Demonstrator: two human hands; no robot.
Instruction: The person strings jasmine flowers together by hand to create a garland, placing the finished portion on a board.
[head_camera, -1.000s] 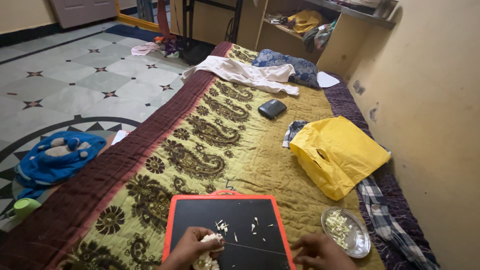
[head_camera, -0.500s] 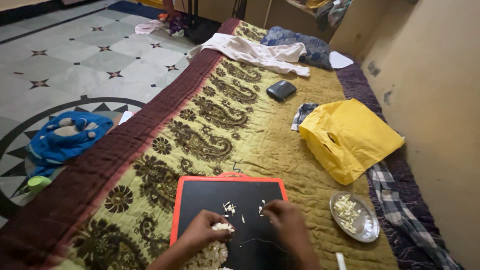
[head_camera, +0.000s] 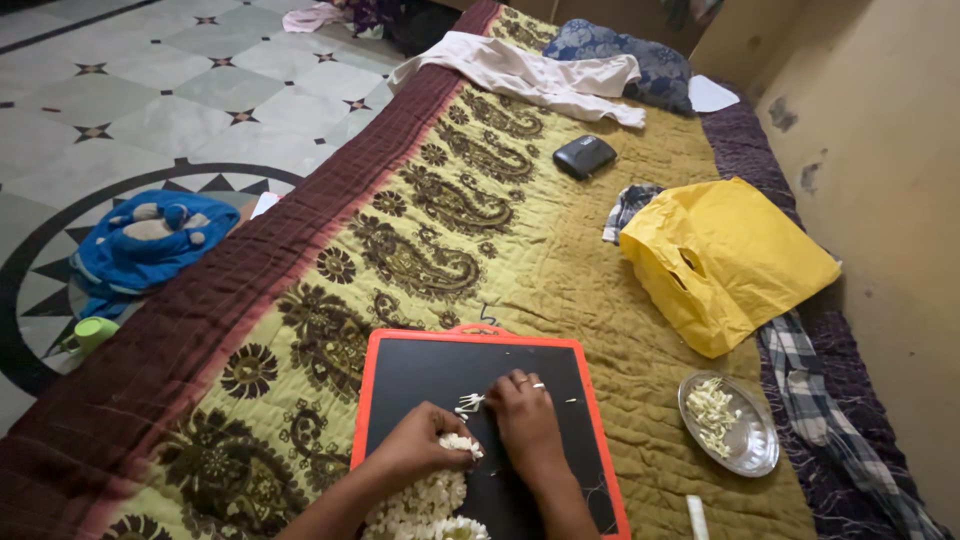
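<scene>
Reaching across the black slate (head_camera: 440, 375), the right hand (head_camera: 527, 425) had come over from the right side, and its fingers were pinched together on loose white buds (head_camera: 468, 403). The left hand (head_camera: 420, 450) stayed clamped on the flower string (head_camera: 425, 500). The slate's orange edge sat close; the bed (head_camera: 520, 270) beyond lay open

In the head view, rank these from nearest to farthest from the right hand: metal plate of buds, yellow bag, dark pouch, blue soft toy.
From the right hand:
1. Metal plate, to its right.
2. Yellow bag, right, farther up.
3. Dark pouch, straight ahead up the quilt.
4. Blue soft toy, far left on the floor.
</scene>
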